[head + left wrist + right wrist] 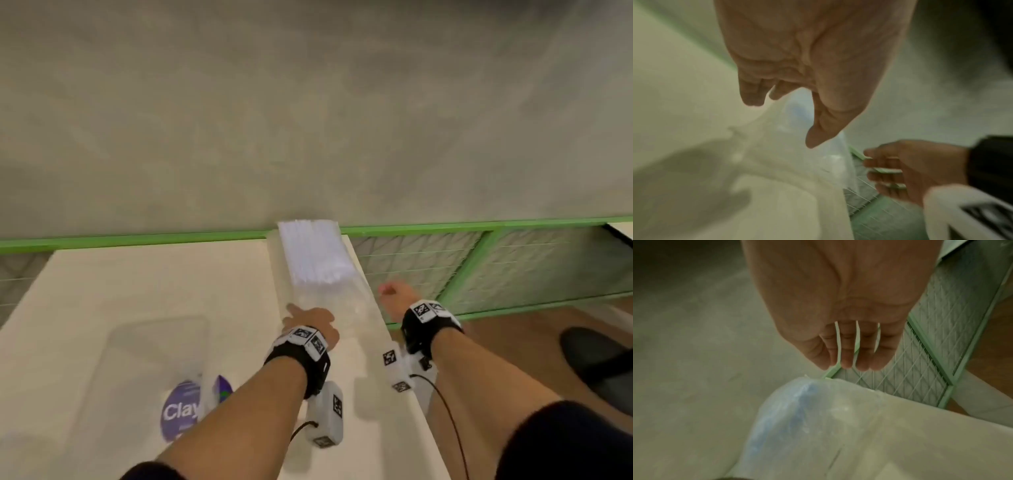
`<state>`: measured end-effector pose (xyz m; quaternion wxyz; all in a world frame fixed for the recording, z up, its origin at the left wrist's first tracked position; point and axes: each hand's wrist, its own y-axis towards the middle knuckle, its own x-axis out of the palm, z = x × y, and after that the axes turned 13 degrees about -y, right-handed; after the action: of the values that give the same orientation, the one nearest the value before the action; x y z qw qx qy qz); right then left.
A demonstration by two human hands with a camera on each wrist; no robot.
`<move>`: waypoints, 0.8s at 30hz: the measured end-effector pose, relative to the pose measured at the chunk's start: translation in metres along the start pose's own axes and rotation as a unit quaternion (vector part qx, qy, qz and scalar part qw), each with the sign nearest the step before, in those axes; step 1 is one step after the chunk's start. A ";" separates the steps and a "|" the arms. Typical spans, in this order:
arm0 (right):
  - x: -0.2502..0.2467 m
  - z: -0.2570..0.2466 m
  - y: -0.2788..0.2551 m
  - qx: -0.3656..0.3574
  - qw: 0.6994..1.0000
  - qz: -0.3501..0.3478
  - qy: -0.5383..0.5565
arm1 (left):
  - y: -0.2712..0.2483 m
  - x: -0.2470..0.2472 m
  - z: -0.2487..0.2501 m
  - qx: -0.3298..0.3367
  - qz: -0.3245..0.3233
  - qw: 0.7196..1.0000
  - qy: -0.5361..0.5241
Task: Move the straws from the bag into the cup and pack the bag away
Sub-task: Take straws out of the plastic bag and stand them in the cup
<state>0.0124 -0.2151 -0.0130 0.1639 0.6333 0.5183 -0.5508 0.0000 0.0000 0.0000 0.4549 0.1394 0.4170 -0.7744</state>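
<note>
Head view shows one clear plastic bag point(325, 298) lying flat on the pale table point(137, 291), its long axis running from the person straight away toward the green rail point(137, 238) at the table's far edge. A bundle of white straws point(310, 251), too many and too blurred to count, fills the far end of the bag, the straws lying along the same axis with their far tips at the rail. The near half of the bag is flat and see-through, and lies along the table's right edge.

The left hand point(313, 320) rests on the near end of the bag. In the left wrist view its fingers point(752, 94) are curled down with the thumb stretched toward them, and a fold of the clear film rises up between them, so it looks to be pinching the bag; blur hides the exact contact. The right hand point(394, 298) hangs just right of the bag, past the table edge and above the green wire-mesh panel point(428, 267). Its four fingers point(846, 353) are straight and slightly spread, with daylight between them, and they hold nothing and touch nothing.

Left of the bag, nearer the person, lies one clear packet with a purple round label reading "Clay" point(181, 409). Both wrists wear black bands with white marker tags.
</note>
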 end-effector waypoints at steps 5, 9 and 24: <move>0.031 -0.004 0.026 0.028 0.992 -0.062 0.103 | 0.034 0.003 -0.014 0.000 0.056 0.990 -0.128; 0.016 -0.009 0.018 0.006 0.984 -0.118 0.132 | 0.027 0.000 -0.011 0.051 0.162 0.961 -0.219; 0.023 -0.028 0.018 0.029 0.987 -0.057 0.148 | -0.042 0.042 -0.070 0.158 -0.056 0.961 -0.221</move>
<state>0.0386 -0.1899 -0.0296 0.0354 0.6821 0.5556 -0.4741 -0.0688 0.0394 -0.0464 0.4637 0.0114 0.1861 -0.8662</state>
